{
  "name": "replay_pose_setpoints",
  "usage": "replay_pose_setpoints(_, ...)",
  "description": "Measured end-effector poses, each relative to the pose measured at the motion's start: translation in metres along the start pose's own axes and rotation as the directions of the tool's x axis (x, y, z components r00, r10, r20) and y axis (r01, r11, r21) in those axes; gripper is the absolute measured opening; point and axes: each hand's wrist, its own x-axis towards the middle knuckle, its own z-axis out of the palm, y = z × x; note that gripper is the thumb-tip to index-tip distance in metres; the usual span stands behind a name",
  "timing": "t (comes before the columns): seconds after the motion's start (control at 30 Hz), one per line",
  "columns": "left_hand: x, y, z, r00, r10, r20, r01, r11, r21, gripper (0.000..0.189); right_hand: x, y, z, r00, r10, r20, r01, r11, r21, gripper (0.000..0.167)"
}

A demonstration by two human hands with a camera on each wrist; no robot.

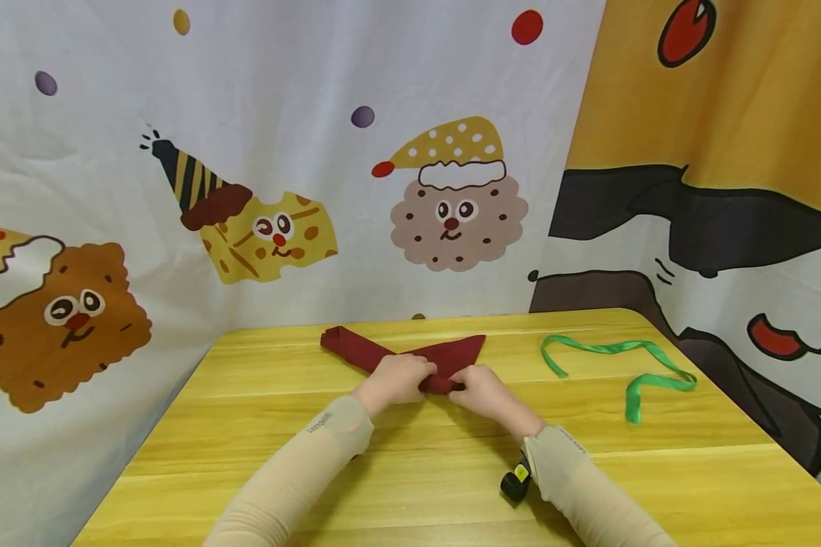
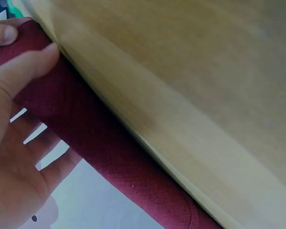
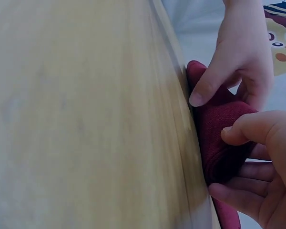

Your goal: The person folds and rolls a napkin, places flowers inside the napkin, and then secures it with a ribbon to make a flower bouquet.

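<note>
A dark red cloth (image 1: 366,354), folded into a thick band, lies near the back of the wooden table. One rolled arm of it points to the back left, and a flatter pointed end goes to the back right. My left hand (image 1: 404,377) grips the cloth near its middle, thumb on top and fingers behind, as the left wrist view shows. Just to its right, my right hand (image 1: 482,391) pinches the folded end of the cloth (image 3: 219,129) between thumb and fingers. The open end of the fold shows dark in the right wrist view.
A green ribbon (image 1: 646,346) lies in loose curves on the right of the yellow wooden table (image 1: 410,486). Behind the table hangs a white curtain (image 1: 280,91) with cartoon prints. A small black device (image 1: 515,485) hangs below the right wrist.
</note>
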Motion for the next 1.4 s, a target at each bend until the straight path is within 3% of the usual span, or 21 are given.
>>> replay_pose_setpoints(0.2,0.004,-0.001,0.005,1.0,0.001,-0.027,0.0,1.0,0.022,0.01,-0.001,0.004,0.0,1.0,0.002,0.004,-0.003,0.998,0.065,0.007)
replay_pose_setpoints(0.33,0.005,-0.002,0.0,1.0,0.008,-0.002,-0.008,1.0,0.016,0.007,0.0,0.006,-0.001,1.0,0.01,-0.021,-0.008,0.996,0.085,0.006)
replay_pose_setpoints(0.5,0.007,-0.003,-0.012,0.997,0.034,0.067,-0.034,0.999,0.002,0.012,0.002,0.005,-0.003,1.0,0.021,0.001,-0.021,0.994,0.111,0.008)
replay_pose_setpoints(0.63,0.011,-0.002,-0.019,0.986,0.055,0.156,-0.049,0.998,-0.041,0.014,0.0,0.003,-0.005,1.0,0.01,0.03,-0.014,0.992,0.127,0.01)
replay_pose_setpoints(0.8,0.017,0.001,-0.022,0.976,0.046,0.215,-0.025,0.995,-0.098,0.01,-0.002,-0.001,-0.007,1.0,0.012,0.027,-0.016,0.989,0.149,0.008)
replay_pose_setpoints(1.03,0.025,0.002,-0.019,0.973,0.001,0.233,0.038,0.986,-0.163,0.004,-0.001,0.002,-0.007,0.998,0.056,0.038,-0.063,0.976,0.207,0.009)
replay_pose_setpoints(1.17,0.029,0.001,-0.017,0.973,-0.006,0.229,0.045,0.985,-0.164,0.009,0.0,0.005,-0.005,0.995,0.09,0.05,-0.099,0.966,0.24,0.01)
replay_pose_setpoints(1.4,0.033,-0.001,-0.012,0.991,-0.001,0.133,0.015,0.994,-0.108,0.024,0.0,0.013,-0.003,0.981,0.179,0.075,-0.194,0.911,0.363,0.016)
